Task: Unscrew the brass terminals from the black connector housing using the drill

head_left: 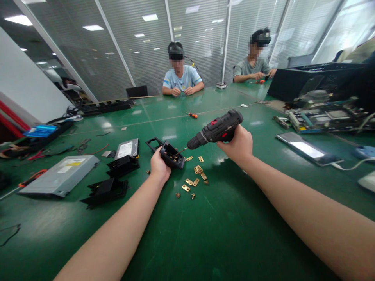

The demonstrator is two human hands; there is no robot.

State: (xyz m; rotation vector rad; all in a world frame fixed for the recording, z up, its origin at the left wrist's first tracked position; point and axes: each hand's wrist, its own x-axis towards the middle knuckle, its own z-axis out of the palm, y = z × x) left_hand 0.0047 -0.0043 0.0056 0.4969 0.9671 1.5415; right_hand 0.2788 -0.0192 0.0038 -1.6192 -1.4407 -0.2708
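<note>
My left hand (159,167) is closed around a small black plastic box (170,156), tilted so that its open side faces up and to the right. Brass-coloured parts show inside it. In my right hand (240,146) is a black cordless drill (215,128), held by its handle and pointing left and down. The drill's thin bit (184,150) reaches to the box's opening; its tip is hard to make out. Several brass plates with holes (195,182) lie on the green table just right of the box, with a few small screws (193,196) near them.
Two black plastic housings (107,191), a metal drive (63,175) and a hard disk (127,148) lie at left. An orange screwdriver (192,115) is farther back. At right are a phone (307,148) on a cable and circuit boards (325,115). Two people sit across the table.
</note>
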